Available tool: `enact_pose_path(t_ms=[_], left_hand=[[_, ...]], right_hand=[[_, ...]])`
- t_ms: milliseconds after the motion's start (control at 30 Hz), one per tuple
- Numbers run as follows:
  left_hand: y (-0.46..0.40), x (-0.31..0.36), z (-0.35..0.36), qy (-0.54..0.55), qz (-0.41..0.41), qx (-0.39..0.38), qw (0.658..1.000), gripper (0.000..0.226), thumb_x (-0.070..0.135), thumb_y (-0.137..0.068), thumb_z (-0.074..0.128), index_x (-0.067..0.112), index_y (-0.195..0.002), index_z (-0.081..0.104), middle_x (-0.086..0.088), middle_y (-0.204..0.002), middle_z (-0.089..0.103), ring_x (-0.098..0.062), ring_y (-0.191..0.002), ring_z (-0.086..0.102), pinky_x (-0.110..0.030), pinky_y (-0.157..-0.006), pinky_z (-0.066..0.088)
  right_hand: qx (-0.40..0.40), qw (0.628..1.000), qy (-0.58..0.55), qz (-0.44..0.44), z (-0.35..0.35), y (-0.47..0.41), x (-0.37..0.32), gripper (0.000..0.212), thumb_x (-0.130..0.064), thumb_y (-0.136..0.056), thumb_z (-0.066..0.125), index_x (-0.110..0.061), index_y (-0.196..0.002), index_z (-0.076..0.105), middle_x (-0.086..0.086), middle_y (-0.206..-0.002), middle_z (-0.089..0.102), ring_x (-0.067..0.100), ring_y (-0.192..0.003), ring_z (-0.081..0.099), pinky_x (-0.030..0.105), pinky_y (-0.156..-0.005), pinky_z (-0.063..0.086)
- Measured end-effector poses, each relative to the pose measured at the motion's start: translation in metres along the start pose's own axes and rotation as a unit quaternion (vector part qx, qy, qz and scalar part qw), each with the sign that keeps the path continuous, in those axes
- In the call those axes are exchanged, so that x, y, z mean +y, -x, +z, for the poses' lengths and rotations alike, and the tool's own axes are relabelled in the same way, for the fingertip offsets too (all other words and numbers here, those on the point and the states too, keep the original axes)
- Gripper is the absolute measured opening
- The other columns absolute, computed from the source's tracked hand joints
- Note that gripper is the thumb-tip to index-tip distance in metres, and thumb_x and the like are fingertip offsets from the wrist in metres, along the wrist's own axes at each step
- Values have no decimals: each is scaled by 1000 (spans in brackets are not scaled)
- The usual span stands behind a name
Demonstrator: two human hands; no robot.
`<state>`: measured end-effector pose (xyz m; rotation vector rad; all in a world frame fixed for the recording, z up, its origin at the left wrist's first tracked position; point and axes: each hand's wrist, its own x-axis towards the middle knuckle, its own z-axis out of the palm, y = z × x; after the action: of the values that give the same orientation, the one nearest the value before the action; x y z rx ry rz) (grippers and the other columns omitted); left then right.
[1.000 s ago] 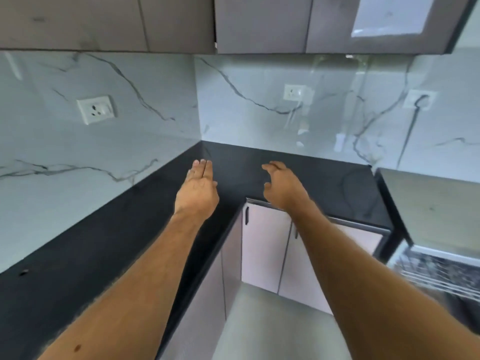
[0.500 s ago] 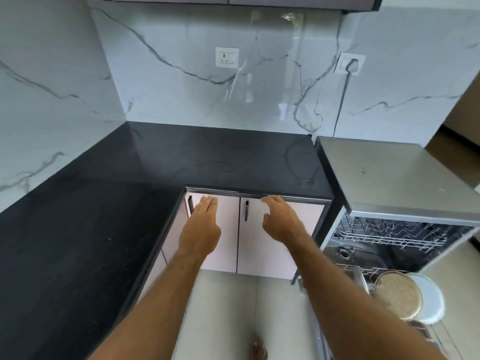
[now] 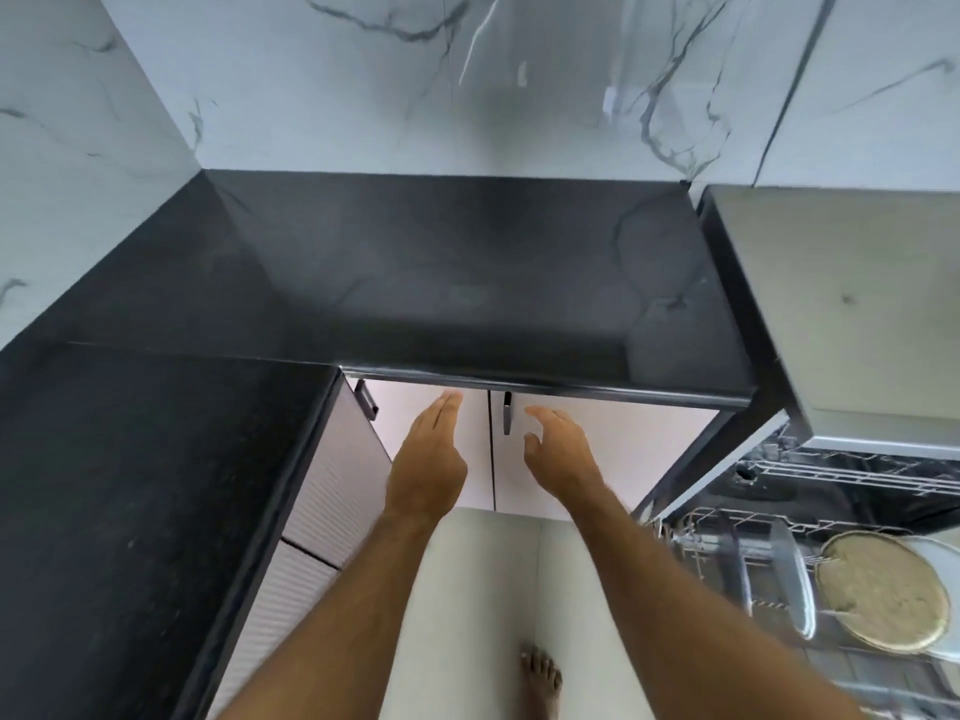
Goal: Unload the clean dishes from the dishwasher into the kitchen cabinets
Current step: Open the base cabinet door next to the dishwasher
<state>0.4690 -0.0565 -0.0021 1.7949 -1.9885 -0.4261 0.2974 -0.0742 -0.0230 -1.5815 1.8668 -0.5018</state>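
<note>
Head-camera footage shows that the gaze has been lowered over the last second: the upper cabinets and wall sockets seen earlier have been lost from view, and the black surface (image 3: 467, 283), the lower cabinet doors (image 3: 613, 459) beneath its edge and the open dishwasher (image 3: 831, 491) on the right have been brought into it. Both hands, earlier held out over the corner of the surface, have been carried down and are now held in front of the pale doors.

From this a judgement can be drawn that a lower cabinet is being prepared for opening, so that storage space is made ready; no dish has yet been taken out, and the unloading appears to be at its start.

The left hand (image 3: 428, 459) is stretched forward with its fingers straight and together, the fingertips lying close under the edge of the surface against the left door; whether the door is touched cannot be told. Nothing is held by it. The right hand (image 3: 558, 454) is held with fingers loosely spread and slightly bent, just beside the dark door handle (image 3: 507, 413), which is not yet gripped. Both forearms are extended from the bottom of the view.

The clean dishes (image 3: 883, 589) are still stood in the lower rack at the far right, a round speckled plate being the plainest, well apart from both hands.
</note>
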Motion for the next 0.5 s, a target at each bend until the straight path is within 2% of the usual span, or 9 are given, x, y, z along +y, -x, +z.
enact_pose_path(t_ms=[167, 267, 500], left_hand=[[-28, -11, 42, 1, -23, -29, 999, 57, -1, -97, 42, 14, -151, 33, -3, -156, 35, -20, -145, 32, -21, -112, 21], [-31, -23, 64, 3, -41, -46, 998, 53, 6, -100, 43, 17, -152, 33, 1, -157, 34, -17, -145, 32, -18, -111, 19], [-20, -46, 83, -16, -68, -69, 995, 60, -2, -96, 39, 18, -153, 32, 3, -157, 33, -13, -146, 30, -17, -111, 17]], right_hand=[[-26, 998, -44, 44, 35, -50, 11, 40, -22, -105, 47, -15, -144, 47, 6, -147, 50, 27, -133, 48, 35, -112, 37], [-30, 991, -112, 74, 57, -73, 15, 43, -25, -104, 49, -16, -146, 45, 4, -149, 49, 27, -134, 49, 35, -111, 37], [4, 964, -231, 129, 79, -100, 23, 31, -28, -102, 52, -11, -125, 65, 8, -125, 67, 29, -113, 63, 36, -105, 48]])
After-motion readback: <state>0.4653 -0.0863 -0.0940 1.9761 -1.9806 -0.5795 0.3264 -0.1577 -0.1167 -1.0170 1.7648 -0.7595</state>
